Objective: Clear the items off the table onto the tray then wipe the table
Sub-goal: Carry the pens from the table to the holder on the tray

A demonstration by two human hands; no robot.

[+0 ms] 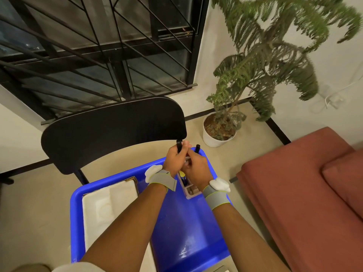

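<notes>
A blue plastic tray [182,228] lies on the beige round table [125,154]. In its left half sits a white box [110,205]. At the tray's far right stands a small grey holder [189,190] with pens in it. My left hand [174,159] is closed around a black marker [179,145] just above the holder. My right hand [196,167] is closed beside it, gripping something small and pale that I cannot make out. A second black marker [197,148] sticks up by the right hand's fingers.
A black chair [110,132] stands against the table's far side. A potted plant in a white pot [218,134] is on the floor to the right. A reddish sofa [306,193] fills the right side. A barred window [94,46] is behind.
</notes>
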